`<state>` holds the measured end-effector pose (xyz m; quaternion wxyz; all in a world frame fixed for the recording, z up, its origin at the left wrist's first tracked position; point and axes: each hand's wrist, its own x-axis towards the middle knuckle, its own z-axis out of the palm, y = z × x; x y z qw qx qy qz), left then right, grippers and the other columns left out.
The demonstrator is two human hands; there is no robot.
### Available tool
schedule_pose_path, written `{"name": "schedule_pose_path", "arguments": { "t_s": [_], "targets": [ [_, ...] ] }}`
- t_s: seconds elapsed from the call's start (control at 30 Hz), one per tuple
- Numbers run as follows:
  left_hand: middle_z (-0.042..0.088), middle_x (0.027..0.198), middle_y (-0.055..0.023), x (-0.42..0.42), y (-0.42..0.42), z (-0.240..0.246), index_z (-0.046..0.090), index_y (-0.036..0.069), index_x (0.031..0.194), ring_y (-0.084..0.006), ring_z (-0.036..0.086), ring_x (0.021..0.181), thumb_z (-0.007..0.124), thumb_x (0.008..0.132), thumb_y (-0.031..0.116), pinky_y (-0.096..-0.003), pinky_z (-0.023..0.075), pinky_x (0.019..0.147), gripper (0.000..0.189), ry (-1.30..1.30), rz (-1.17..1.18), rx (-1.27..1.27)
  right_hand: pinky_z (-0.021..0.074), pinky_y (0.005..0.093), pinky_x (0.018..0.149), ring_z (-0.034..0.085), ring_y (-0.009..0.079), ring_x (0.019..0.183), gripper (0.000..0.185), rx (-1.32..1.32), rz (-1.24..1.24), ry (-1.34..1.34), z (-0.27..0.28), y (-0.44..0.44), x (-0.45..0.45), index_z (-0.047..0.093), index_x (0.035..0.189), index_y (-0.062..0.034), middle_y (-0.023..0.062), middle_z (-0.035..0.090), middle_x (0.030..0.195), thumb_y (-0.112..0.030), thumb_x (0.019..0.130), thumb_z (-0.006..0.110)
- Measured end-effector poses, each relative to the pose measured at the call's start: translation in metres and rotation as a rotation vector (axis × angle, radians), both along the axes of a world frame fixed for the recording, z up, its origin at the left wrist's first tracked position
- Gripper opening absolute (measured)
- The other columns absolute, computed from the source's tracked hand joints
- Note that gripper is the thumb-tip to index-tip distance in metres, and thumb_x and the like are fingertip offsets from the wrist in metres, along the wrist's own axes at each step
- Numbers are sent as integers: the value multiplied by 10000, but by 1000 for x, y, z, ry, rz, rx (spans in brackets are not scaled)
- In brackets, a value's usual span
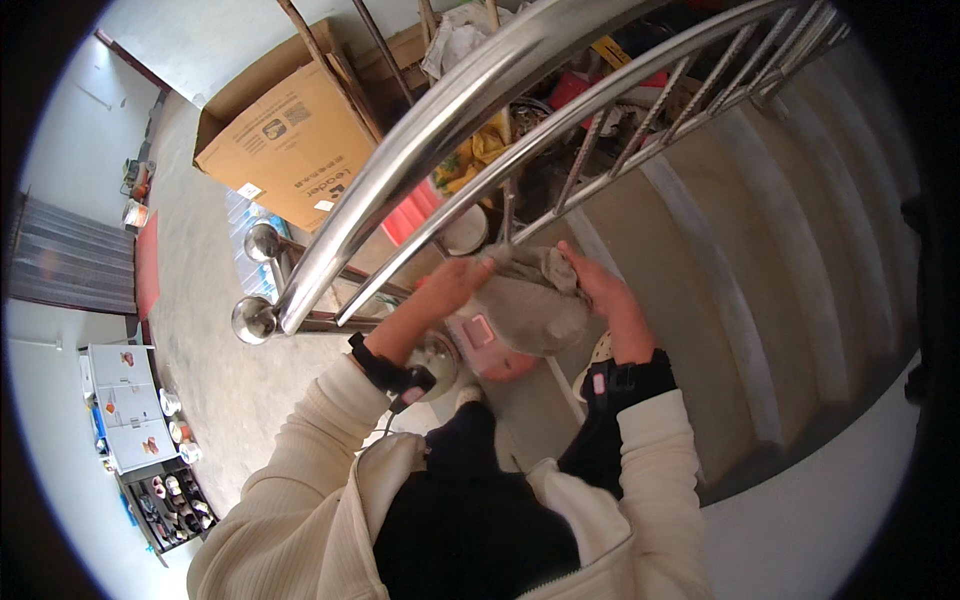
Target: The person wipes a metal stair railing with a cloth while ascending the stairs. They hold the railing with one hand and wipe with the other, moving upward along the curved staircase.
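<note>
A crumpled grey-beige cloth (529, 311) hangs between my two hands, a little blurred. My left hand (459, 285) holds its left upper edge, close to the lower rail of the metal banister. My right hand (596, 281) grips the folded right edge with fingers pointing up. Below the cloth, a red plastic object with a pale square outline (480, 331) shows in part; the cloth hides the rest, so its kind is unclear. A round, pale metallic-looking vessel (435, 364) sits below my left wrist, partly hidden by it.
The shiny steel handrail (420, 127) curves over the upper middle. Curved concrete stairs (720, 277) fill the right side. Behind the rail stand a large cardboard box (292, 142), a red bucket (412, 214) and mixed clutter. A white cabinet (127, 405) and shoe rack (169, 506) stand far left.
</note>
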<state>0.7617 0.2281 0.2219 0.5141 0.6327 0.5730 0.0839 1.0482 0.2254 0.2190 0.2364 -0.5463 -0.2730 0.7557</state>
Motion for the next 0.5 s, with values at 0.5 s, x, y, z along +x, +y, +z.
{"name": "schedule_pose_path", "arguments": {
  "t_s": [0.5],
  "targets": [
    [620, 771, -15, -48, -28, -27, 669, 17, 964, -111, 567, 641, 748, 891, 223, -261, 440, 539, 232, -341, 402, -229, 479, 454, 905, 515, 383, 1128, 223, 1064, 430, -1251, -14, -17, -18, 720, 1010, -83, 119, 562, 1183, -104, 788, 722]
  ]
}}
